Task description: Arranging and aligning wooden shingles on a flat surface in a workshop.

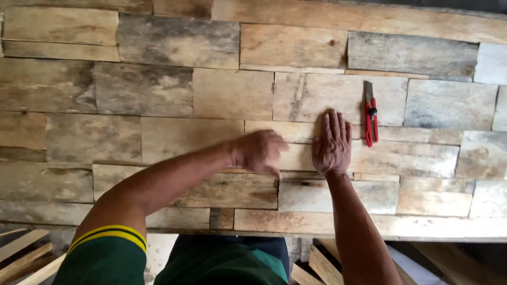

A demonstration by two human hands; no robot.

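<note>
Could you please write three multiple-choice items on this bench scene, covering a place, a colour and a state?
1. Where does the utility knife lie?
A. just right of the right hand
B. under the left hand
C. on the floor

2. What colour is the knife's handle?
A. blue
B. red
C. yellow

3. How is the right hand placed?
A. clenched round the knife
B. lifted clear
C. flat on the wooden boards

Answers: 1 A, it sits beside the fingertips; 2 B, the body is red; 3 C, fingers extended, palm down.
</note>
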